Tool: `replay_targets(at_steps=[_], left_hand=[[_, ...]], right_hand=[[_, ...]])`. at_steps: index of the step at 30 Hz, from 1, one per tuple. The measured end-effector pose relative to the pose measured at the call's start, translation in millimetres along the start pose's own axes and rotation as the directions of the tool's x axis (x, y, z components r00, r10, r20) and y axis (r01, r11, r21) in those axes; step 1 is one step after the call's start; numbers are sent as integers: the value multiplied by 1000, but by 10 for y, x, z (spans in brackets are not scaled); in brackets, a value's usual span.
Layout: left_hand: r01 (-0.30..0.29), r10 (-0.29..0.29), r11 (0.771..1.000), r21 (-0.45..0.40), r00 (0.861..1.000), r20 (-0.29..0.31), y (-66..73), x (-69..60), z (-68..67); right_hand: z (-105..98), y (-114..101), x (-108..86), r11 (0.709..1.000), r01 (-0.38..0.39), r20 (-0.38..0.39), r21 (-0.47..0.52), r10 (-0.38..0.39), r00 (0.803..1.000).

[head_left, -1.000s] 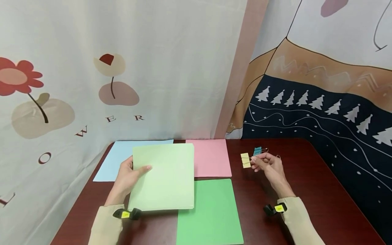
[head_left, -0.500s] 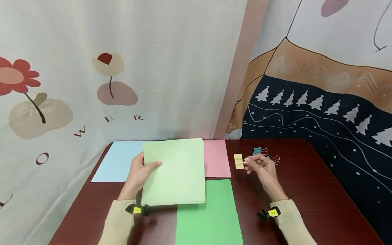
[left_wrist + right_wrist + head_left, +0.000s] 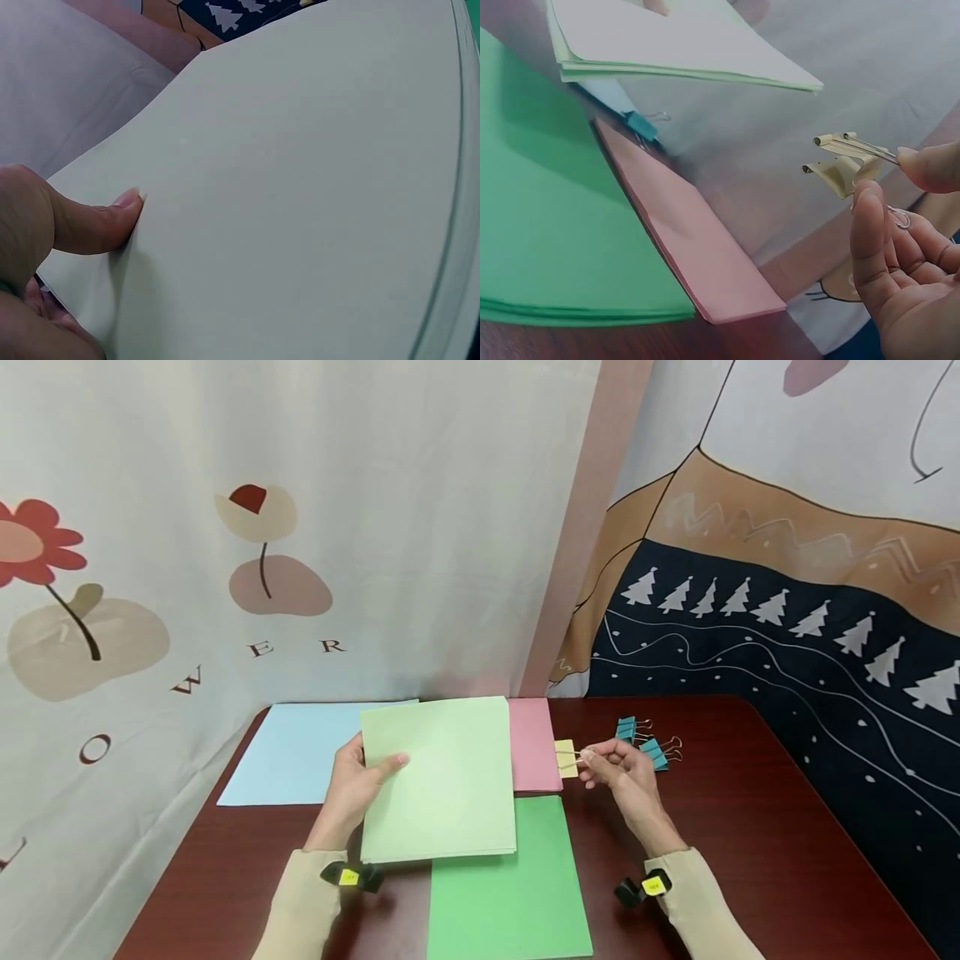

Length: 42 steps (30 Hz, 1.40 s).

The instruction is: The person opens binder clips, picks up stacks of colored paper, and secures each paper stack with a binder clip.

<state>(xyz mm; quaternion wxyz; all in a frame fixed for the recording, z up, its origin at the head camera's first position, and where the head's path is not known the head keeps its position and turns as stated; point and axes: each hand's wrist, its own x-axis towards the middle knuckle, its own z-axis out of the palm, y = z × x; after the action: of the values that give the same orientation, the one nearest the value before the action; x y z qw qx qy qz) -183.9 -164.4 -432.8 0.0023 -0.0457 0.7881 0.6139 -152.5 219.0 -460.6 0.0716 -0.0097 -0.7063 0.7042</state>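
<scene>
My left hand grips a stack of pale green paper at its left edge, thumb on top, and holds it raised above the table. In the left wrist view the thumb presses the top sheet, which bends slightly. My right hand pinches a yellow binder clip by its wire handles. The right wrist view shows this clip spread apart with nothing in its mouth, its mouth toward the paper. A gap separates the clip from the pale green stack's right edge.
On the dark red table lie a blue paper stack, a pink one and a green one. A teal clip sits on the blue stack's edge. Two teal binder clips lie right of the pink stack.
The left hand has carried the pale green stack to the right. The right hand has moved left with the yellow binder clip, narrowing the gap; the teal clips behind it are now uncovered.
</scene>
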Motion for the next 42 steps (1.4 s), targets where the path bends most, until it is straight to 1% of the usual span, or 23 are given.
replay_targets(at_steps=[4, 8, 13, 20, 24, 28, 34, 39, 42], left_hand=[[6, -6, 1000, -19, 1000, 5, -12, -18, 42], [0, 0, 999, -37, 1000, 12, -30, -19, 98], [-6, 7, 999, -33, 1000, 15, -55, -12, 161], [13, -13, 999, -36, 1000, 11, -74, -11, 234], [22, -23, 999, -47, 1000, -2, -84, -20, 270], [20, -21, 999, -50, 1000, -11, -86, -36, 300], [18, -18, 998, -63, 1000, -10, -75, -67, 350], [30, -31, 997, -69, 999, -12, -61, -95, 399], [27, -28, 996, -85, 1000, -14, -57, -104, 426]], right_hand=[[66, 3, -26, 1000, 2, 8, 17, -2, 1000], [129, 13, -54, 999, 13, 12, 30, -13, 1000], [198, 27, -71, 999, 15, 26, 51, -16, 1000], [277, 68, -89, 993, 25, 41, 115, -30, 999], [317, 87, -110, 991, 10, 30, 137, -14, 999], [357, 95, -131, 990, -15, 14, 139, 13, 1000], [409, 107, -155, 990, -41, 9, 135, 41, 999], [425, 124, -161, 989, -46, 15, 143, 44, 999], [431, 149, -158, 988, -61, 40, 143, 56, 998]])
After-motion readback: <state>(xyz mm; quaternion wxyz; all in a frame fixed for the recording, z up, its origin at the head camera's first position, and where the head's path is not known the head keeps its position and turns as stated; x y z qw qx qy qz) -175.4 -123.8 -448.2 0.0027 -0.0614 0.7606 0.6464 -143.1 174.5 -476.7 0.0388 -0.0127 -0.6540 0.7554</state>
